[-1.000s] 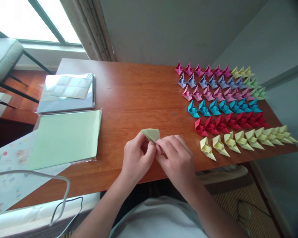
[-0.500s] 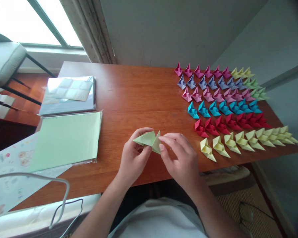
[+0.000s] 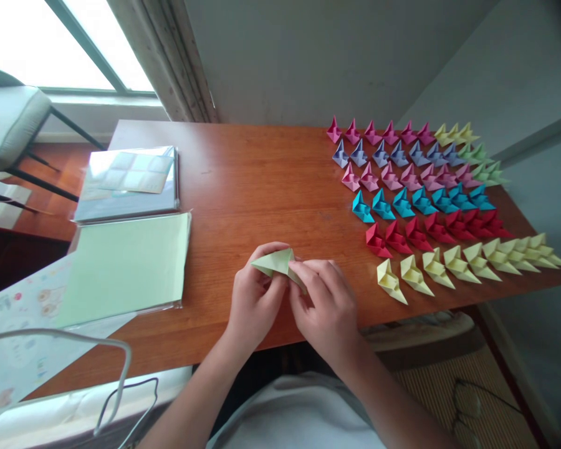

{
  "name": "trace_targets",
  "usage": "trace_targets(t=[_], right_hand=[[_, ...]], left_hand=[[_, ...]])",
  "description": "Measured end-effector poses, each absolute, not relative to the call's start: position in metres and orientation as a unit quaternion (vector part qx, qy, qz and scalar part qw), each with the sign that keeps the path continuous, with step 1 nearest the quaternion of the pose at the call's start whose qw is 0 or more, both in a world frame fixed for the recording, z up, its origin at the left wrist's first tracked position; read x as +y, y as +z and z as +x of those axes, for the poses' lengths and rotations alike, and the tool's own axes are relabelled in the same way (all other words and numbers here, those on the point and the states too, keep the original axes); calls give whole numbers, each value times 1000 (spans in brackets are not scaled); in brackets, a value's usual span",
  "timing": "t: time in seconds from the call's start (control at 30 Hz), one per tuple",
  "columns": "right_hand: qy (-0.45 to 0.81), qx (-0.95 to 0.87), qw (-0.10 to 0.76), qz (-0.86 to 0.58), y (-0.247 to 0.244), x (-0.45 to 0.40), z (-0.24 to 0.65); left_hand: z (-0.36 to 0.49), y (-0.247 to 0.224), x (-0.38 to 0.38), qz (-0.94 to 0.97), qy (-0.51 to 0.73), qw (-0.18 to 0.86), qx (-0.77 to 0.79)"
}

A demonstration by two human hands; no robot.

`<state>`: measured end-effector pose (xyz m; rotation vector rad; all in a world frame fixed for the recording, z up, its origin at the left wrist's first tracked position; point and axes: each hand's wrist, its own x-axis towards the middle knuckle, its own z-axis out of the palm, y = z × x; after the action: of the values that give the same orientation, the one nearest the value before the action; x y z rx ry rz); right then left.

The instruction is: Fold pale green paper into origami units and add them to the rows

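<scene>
Our left hand (image 3: 255, 299) and right hand (image 3: 330, 305) were both clamped on the pale green folded-paper piece (image 3: 275, 262) over the brown wooden desk (image 3: 262, 187), its long axis running sideways, pointed tip leftward, broader end nearer our right hand.

Packs (image 3: 126, 268) on the table's (image 3: 262, 174) left, folded figures (image 3: 422, 201) in rows right — wall (image 3: 308, 62) behind

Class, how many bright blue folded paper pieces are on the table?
7, in one row between the pink row and red row. From left: first, second, third, fourth, fifth, sixth, seventh. The rightmost crowd together, but none seems hidden.
</scene>
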<state>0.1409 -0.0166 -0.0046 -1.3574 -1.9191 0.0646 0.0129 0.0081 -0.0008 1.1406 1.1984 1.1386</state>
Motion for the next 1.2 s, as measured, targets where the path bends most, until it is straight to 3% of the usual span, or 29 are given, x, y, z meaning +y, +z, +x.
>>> trace_targets(t=[0.5, 0.93, 1.2], right_hand=[[-2, -727, 454, -515, -10, -18, 135], [26, -732, 463, -498, -6, -22, 131], [51, -730, 450, -512, -5, -24, 129]], left_hand=[[11, 7, 12, 431, 459, 588, 508], [7, 3, 10, 423, 485, 568, 513], [7, 2, 9, 464, 507, 500, 527]])
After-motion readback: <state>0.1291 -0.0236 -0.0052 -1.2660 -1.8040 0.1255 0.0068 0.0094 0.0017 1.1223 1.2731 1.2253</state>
